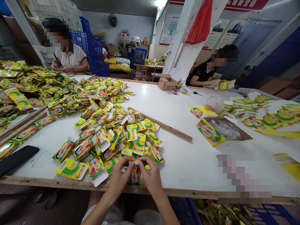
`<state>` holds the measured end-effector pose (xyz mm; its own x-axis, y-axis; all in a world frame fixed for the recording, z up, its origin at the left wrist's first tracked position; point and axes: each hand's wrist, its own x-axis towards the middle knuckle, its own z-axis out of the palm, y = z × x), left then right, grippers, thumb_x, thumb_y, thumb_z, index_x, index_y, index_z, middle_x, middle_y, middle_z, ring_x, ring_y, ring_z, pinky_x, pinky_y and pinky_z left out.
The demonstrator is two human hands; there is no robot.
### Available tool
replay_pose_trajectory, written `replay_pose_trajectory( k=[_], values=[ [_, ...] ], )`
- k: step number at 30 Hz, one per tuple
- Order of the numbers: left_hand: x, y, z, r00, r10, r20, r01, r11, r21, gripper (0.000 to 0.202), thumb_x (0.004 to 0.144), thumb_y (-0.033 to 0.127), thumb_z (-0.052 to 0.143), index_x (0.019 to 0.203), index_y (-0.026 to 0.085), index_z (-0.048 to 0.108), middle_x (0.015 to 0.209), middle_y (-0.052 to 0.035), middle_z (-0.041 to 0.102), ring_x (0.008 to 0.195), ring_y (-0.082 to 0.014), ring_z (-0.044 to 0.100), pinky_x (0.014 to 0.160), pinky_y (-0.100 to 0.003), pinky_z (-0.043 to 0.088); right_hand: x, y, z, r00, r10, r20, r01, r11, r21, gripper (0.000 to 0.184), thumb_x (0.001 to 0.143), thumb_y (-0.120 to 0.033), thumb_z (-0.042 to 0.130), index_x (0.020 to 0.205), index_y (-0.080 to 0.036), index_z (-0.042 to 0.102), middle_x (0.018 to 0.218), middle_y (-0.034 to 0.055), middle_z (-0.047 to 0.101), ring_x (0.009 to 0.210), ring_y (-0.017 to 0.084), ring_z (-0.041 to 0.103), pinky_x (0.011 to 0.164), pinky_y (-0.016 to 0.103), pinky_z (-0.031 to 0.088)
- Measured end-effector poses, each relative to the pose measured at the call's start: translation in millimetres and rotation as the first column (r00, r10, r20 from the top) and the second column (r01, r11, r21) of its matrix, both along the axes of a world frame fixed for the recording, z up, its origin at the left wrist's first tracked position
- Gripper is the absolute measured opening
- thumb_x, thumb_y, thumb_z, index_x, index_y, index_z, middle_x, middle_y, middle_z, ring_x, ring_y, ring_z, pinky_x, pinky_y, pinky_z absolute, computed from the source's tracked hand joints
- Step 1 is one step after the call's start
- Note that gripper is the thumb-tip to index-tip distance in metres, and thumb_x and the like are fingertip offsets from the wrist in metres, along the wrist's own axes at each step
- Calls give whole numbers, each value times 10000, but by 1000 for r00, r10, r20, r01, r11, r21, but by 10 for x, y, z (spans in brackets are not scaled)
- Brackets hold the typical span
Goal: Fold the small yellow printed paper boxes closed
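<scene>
My left hand [120,176] and my right hand [151,175] meet at the front edge of the white table. Between them is a small yellow, green and red printed carton [134,175]. Thumbs and forefingers of both hands pinch its upper end, and the fingertips partly hide the flap there. Just beyond my hands spreads a heap of similar small cartons [103,134], several with white end flaps standing up. One carton [97,170] with an opened white flap lies to the left of my left hand, near the table edge.
A wooden stick [164,125] lies beyond the heap. At right stand an open display box [211,132] with clear plastic inside and flat printed card sheets [274,117]. A black phone [18,159] lies at left. Co-workers sit at far left [70,56] and far right [203,70].
</scene>
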<state>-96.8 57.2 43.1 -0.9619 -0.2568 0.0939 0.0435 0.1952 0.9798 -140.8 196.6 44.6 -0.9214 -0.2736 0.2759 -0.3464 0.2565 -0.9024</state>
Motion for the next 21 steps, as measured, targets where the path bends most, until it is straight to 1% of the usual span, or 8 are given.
replay_pose_trajectory(
  k=[5, 8, 10, 12, 15, 17, 19, 21],
  values=[
    [3, 0, 7, 1000, -8, 4, 8, 998, 57, 200, 860, 355, 576, 896, 168, 638, 835, -34, 667, 782, -178, 608, 714, -260, 467, 42, 9, -14, 1000, -1, 9, 1, 1000, -29, 139, 908, -302, 537, 894, -193, 623, 852, 46, 673, 792, 180, 628, 709, 264, 498],
    [-25, 0, 13, 1000, 17, 10, -17, 999, 33, 195, 852, 347, 583, 860, 161, 642, 775, -23, 652, 706, -161, 589, 664, -248, 460, 35, 15, 10, 999, -1, 43, 3, 999, -35, 144, 900, -316, 547, 873, -194, 620, 827, 41, 670, 774, 180, 628, 696, 259, 494],
    [-38, -7, 9, 1000, 28, 8, -28, 1000, 11, 185, 851, 336, 586, 845, 162, 648, 758, -22, 653, 690, -159, 591, 654, -250, 468, 22, 32, 24, 998, 5, 64, -2, 999, -41, 144, 896, -318, 554, 862, -194, 617, 807, 36, 670, 759, 178, 630, 688, 256, 494],
    [-28, -24, -7, 1000, 13, -21, -13, 1000, -1, 168, 857, 323, 589, 844, 170, 659, 805, -36, 678, 764, -178, 623, 712, -270, 490, 22, 50, 13, 998, 16, 59, -13, 999, -49, 144, 901, -315, 549, 867, -194, 620, 827, 39, 671, 786, 180, 634, 710, 260, 496],
    [30, -64, -57, 995, -46, -89, 44, 999, -25, 135, 866, 297, 594, 865, 191, 679, 941, -59, 702, 937, -208, 640, 857, -316, 491, 59, 35, -53, 999, 43, 25, -41, 997, -67, 124, 899, -296, 559, 911, -202, 638, 914, 51, 680, 882, 191, 639, 778, 277, 503],
    [85, -83, -100, 991, -85, -103, 80, 995, -52, 134, 874, 280, 590, 926, 209, 690, 1020, -66, 699, 1012, -214, 627, 921, -339, 475, 95, 1, -90, 999, 47, 14, -46, 996, -76, 119, 890, -283, 572, 941, -207, 649, 933, 53, 689, 894, 193, 646, 788, 282, 515],
    [136, -87, -140, 990, -111, -86, 105, 992, -69, 211, 882, 276, 583, 1070, 231, 667, 1119, -77, 675, 1073, -220, 609, 948, -356, 470, 131, 27, -71, 1000, 16, -12, -17, 998, -65, 125, 889, -287, 567, 930, -210, 656, 923, 52, 696, 885, 195, 654, 788, 284, 523],
    [174, -84, -170, 990, -119, -73, 115, 992, -60, 328, 890, 283, 571, 1215, 239, 590, 1215, -94, 631, 1097, -222, 601, 946, -364, 480, 168, 230, 28, 995, -66, -70, 65, 998, -16, 148, 891, -314, 550, 903, -216, 661, 931, 56, 697, 899, 204, 651, 802, 292, 520]
  ],
)
